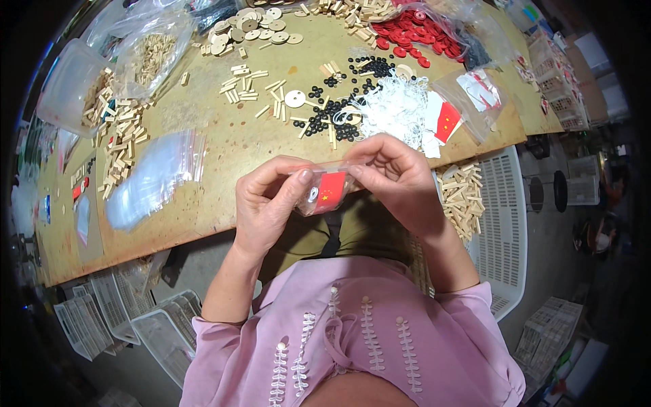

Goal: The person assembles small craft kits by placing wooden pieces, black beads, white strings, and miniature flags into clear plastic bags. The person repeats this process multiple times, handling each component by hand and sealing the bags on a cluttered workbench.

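Between my two hands, just past the table's near edge, is a small clear zip bag [312, 195]. A red flag card with yellow stars [331, 188] and a bit of white string show through its plastic. My left hand [270, 198] pinches the bag's top left corner between thumb and fingers. At the top right corner, my right hand [393, 175] grips the same bag edge with thumb and fingertips. Beyond the hands lie a heap of white strings [393, 105] and scattered black beads [327, 117]. The rest of the bag's contents is hard to make out.
Flat empty zip bags [152, 180] lie fanned at left, beside wooden sticks [122, 152] spilling from a clear tub [68, 102]. Wooden discs [247, 30] and red discs [417, 34] sit at the back. A white basket [498, 237] with wooden pieces stands at my right.
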The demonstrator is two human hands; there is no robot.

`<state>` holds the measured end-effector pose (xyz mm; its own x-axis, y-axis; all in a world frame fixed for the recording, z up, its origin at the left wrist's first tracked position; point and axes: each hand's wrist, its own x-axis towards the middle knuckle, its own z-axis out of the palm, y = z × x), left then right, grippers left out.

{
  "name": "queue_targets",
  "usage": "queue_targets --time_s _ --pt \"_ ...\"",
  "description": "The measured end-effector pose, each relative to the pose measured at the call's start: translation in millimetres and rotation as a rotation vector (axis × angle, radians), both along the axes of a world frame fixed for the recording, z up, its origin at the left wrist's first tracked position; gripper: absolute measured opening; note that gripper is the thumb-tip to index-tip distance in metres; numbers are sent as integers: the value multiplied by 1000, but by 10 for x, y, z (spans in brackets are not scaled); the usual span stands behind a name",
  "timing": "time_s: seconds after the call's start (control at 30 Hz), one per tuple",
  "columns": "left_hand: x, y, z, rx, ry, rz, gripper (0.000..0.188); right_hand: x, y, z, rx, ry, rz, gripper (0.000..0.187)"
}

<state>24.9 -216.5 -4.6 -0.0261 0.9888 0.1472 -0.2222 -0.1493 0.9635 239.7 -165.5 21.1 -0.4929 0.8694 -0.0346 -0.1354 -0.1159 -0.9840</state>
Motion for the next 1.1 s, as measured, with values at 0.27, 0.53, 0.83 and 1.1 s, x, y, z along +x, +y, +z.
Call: queue_targets --time_s 0.27,0.53,0.83,1.1 --pt "39 5 -81 36 14 69 14 54 83 -60 -156 106 -3 12" --pt "85 107 174 100 371 36 6 -96 -101 70 329 -256 -192 8" --pt "107 74 283 397 724 27 13 38 -204 159 292 -320 -90 12" --pt "130 18 288 417 693 -88 12 493 -81 88 115 27 -57 9"
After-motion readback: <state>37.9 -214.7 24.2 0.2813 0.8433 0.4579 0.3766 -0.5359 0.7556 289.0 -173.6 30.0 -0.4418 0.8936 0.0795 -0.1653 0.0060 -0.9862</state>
